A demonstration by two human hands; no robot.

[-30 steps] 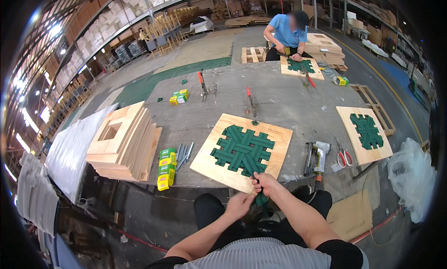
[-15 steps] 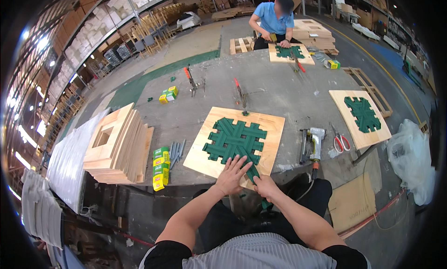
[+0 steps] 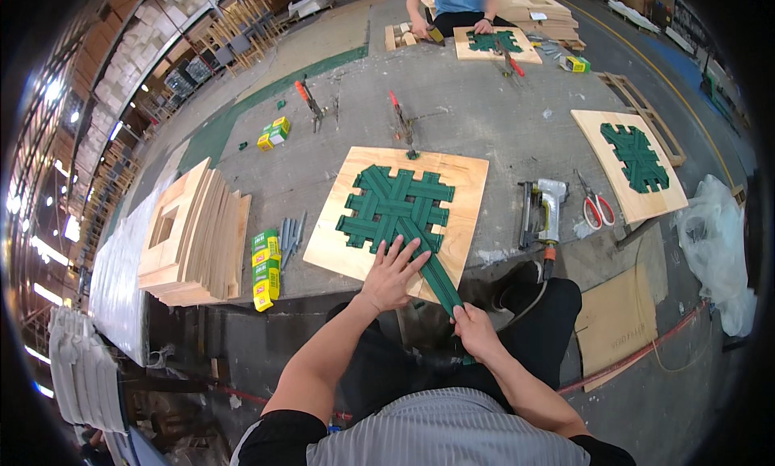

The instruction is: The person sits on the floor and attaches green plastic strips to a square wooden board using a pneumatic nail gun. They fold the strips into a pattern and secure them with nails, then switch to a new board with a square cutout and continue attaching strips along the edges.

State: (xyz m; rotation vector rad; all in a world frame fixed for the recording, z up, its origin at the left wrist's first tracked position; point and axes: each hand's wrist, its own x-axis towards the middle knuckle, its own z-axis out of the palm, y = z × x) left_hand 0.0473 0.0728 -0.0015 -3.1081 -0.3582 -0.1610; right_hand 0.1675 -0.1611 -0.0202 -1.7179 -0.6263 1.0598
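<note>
A square plywood board (image 3: 335,240) lies at the front edge of the table with green webbing straps (image 3: 395,196) crisscrossed over its middle. My left hand (image 3: 393,274) rests flat with fingers spread, its fingertips on the lower straps. One long green webbing strap (image 3: 438,280) runs diagonally from the woven patch past the board's near edge. My right hand (image 3: 476,330) grips that strap near my lap and holds it taut. Above the board's far edge, a red-handled toggle clamp (image 3: 401,123) is fixed to the table.
To the left stand stacked plywood frames (image 3: 194,240), yellow-green boxes (image 3: 265,268) and staple strips (image 3: 292,238). At right are a staple gun (image 3: 551,212), red-handled scissors (image 3: 597,209) and another webbed board (image 3: 622,163). Across the table a co-worker (image 3: 460,6) sits with a similar board.
My right hand has drawn back toward me and right, so more strap shows between my hands. My left hand's fingers have spread slightly. The view has tilted downward.
</note>
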